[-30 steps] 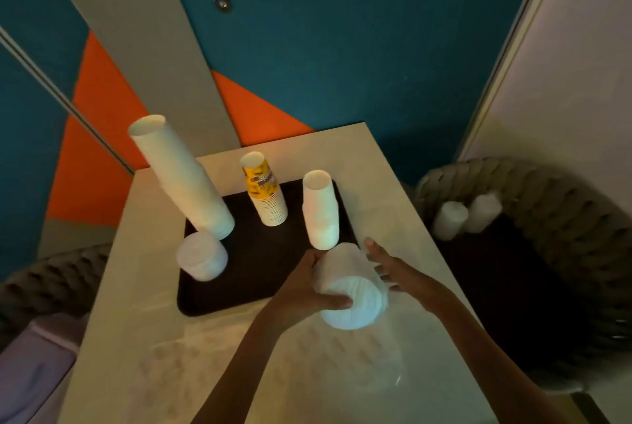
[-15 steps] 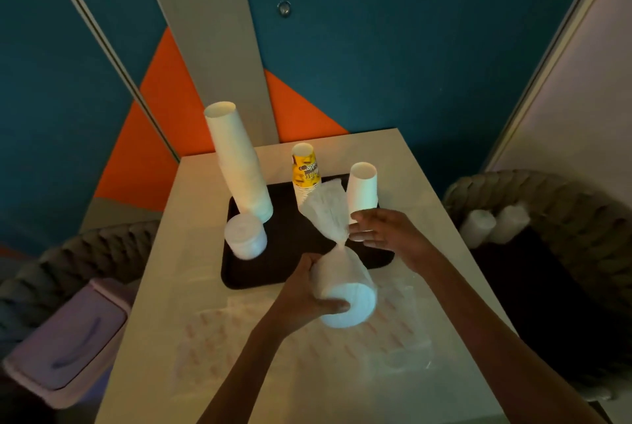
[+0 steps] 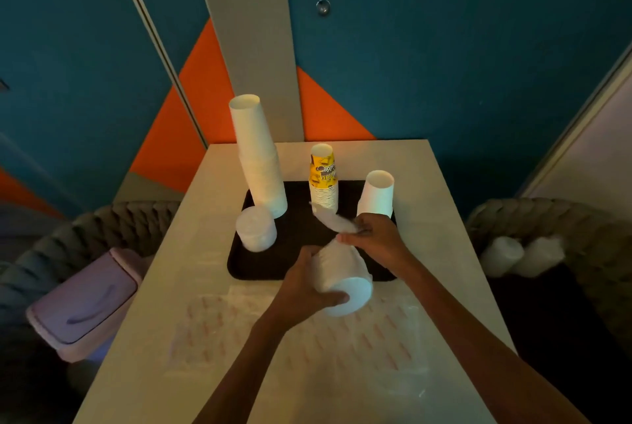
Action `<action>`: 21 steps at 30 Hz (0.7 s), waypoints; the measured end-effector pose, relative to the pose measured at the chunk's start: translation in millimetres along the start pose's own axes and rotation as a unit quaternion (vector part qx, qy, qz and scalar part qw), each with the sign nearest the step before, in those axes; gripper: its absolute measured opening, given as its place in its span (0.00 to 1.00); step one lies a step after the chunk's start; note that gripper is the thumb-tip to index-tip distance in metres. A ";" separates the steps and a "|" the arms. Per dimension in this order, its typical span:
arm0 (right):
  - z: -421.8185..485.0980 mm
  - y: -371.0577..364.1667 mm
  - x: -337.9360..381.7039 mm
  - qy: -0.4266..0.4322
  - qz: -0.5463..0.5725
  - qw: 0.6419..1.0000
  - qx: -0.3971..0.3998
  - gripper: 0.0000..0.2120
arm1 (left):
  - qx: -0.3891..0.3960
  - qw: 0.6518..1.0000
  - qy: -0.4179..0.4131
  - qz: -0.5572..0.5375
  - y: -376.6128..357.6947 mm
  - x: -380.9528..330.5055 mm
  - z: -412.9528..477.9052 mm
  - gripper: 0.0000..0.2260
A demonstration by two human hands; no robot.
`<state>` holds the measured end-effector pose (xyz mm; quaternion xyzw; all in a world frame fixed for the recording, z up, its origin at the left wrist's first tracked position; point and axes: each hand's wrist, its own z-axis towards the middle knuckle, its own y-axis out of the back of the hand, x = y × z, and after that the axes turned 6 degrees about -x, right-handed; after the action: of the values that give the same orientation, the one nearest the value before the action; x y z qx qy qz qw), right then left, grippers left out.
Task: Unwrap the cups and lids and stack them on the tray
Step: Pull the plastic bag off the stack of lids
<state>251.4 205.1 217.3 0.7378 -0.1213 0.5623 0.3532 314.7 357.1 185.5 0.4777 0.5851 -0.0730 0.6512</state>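
**A:** How far along is it?

**B:** Partway, I'd judge. On the tray (image 3: 273,266), beyond and left of the left hand (image 3: 304,290), a low lid stack (image 3: 255,228) and a tall white cup stack (image 3: 260,164) stand unwrapped. Farther off, between the hands, is a yellow cup stack (image 3: 323,177). Just beyond the right hand (image 3: 376,235) is a shorter white cup stack (image 3: 376,194).

**A:** And in hand?

**B:** The left hand's fingers curl round a wrapped pack (image 3: 345,273) over the tray's near edge. The right hand pinches its twisted wrapper tail (image 3: 333,220). Well right of the right hand, two more wrapped packs (image 3: 502,254) wait on a seat. Loose wrappers (image 3: 307,338) lie under the forearms.

**A:** Any writing?

**B:** There is dark lettering on the yellow cups, upside down, and I can't read it surely. The wrappers' reddish pattern is too faint to read.
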 end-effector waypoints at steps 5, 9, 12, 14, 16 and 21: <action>2.3 -5.2 2.2 -0.025 0.001 1.000 0.006 0.20 | -0.025 1.000 -0.005 -0.006 -3.6 3.6 -0.4 0.34; 8.2 2.6 3.0 -0.054 0.005 0.998 0.044 0.16 | -0.025 0.999 -0.018 0.014 -8.7 5.8 7.7 0.35; 12.1 9.8 9.7 -0.117 0.056 0.990 0.058 0.06 | -0.018 0.999 -0.015 0.036 -8.0 7.4 12.6 0.37; 13.9 12.6 14.3 -0.149 0.079 0.983 0.074 0.06 | -0.017 0.999 -0.012 0.041 -3.9 11.5 15.0 0.38; 13.2 12.4 20.7 -0.161 0.095 0.979 0.085 0.07 | -0.015 0.999 -0.017 0.045 1.5 15.5 16.1 0.39; 11.5 1.8 27.8 -0.175 0.149 0.970 0.085 0.14 | -0.011 0.998 -0.027 0.047 10.4 23.0 21.3 0.38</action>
<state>268.3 202.3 242.2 0.8256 -0.2411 0.4792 0.1748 343.2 358.2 168.9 0.4956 0.5448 -0.0490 0.6747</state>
